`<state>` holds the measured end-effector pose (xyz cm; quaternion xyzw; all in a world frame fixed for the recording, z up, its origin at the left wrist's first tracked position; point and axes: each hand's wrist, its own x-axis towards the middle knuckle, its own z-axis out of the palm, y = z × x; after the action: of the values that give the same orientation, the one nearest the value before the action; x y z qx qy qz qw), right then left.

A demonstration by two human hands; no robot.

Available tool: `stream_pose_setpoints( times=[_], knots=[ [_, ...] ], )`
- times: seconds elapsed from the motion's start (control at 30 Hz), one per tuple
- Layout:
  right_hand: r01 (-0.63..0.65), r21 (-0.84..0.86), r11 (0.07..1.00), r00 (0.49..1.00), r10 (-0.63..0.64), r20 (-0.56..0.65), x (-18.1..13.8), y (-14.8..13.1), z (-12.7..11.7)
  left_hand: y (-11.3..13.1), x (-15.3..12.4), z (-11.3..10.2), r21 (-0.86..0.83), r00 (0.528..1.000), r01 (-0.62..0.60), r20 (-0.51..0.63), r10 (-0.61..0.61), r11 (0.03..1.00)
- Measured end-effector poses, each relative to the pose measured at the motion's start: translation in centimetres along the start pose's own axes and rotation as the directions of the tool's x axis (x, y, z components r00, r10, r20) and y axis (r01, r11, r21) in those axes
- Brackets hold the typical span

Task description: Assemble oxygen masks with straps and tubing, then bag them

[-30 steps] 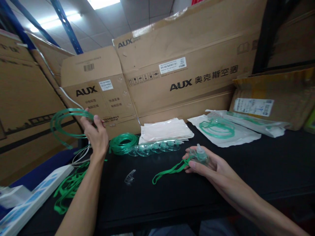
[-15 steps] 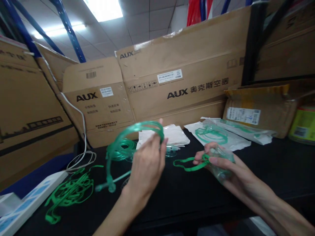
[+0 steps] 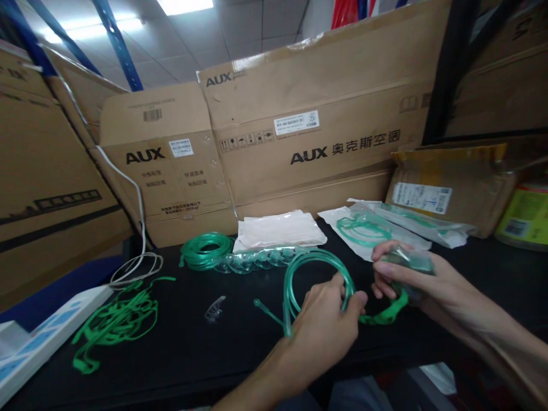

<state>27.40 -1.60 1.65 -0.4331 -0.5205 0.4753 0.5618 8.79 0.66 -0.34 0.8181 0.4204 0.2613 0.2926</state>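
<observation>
A coiled loop of green clear tubing (image 3: pixel 289 288) is held in my left hand (image 3: pixel 327 314), fingers closed over its right side just above the black table. The tube's free end with a small connector points left. My right hand (image 3: pixel 436 279) is closed around a clear greenish plastic mask (image 3: pixel 413 260), partly hidden by the fingers. From it a green elastic strap (image 3: pixel 390 313) hangs toward my left hand. Left of the coil, a small clear curved plastic piece (image 3: pixel 214 309) lies on the table.
Behind stand a green tubing coil (image 3: pixel 205 251), a row of clear plastic cups (image 3: pixel 261 260) and white packets (image 3: pixel 280 229). Bagged green tubing (image 3: pixel 363 228) is at the right. Tangled green straps (image 3: pixel 120 317) and a power strip (image 3: pixel 60 337) lie left. Cardboard boxes (image 3: pixel 265 165) wall the back.
My left hand has moved right and down with the tubing coil, close to my right hand. My right hand, with the mask, has shifted slightly right, and the strap now hangs lower.
</observation>
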Motion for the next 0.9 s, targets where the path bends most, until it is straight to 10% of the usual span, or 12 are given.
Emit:
stream_pose_setpoints(
  times=[0.3, 0.47, 0.7, 0.9],
  knots=[
    [0.081, -0.462, 0.883, 0.996, -0.049, 0.08, 0.2, 0.1, 0.2, 0.4, -1.8, -3.0, 0.225, 0.996, -0.055, -0.06, 0.07, 0.973],
    [0.268, -0.574, 0.774, 0.958, -0.153, 0.241, -1.4, -0.3, 2.7, -3.8, -3.4, -8.4, 0.419, 0.971, -0.103, -0.154, 0.183, 0.902],
    [0.649, -0.667, 0.366, 0.755, -0.207, 0.622, -2.3, 2.0, 9.4, -8.7, -3.0, -11.9, 0.557, 0.956, -0.284, 0.103, 0.275, 0.78],
    [0.666, -0.742, 0.073, 0.732, -0.255, 0.632, -1.5, 4.6, 11.8, -8.0, -3.0, -11.5, 0.526, 0.941, -0.337, 0.186, 0.281, 0.781]
  ],
)
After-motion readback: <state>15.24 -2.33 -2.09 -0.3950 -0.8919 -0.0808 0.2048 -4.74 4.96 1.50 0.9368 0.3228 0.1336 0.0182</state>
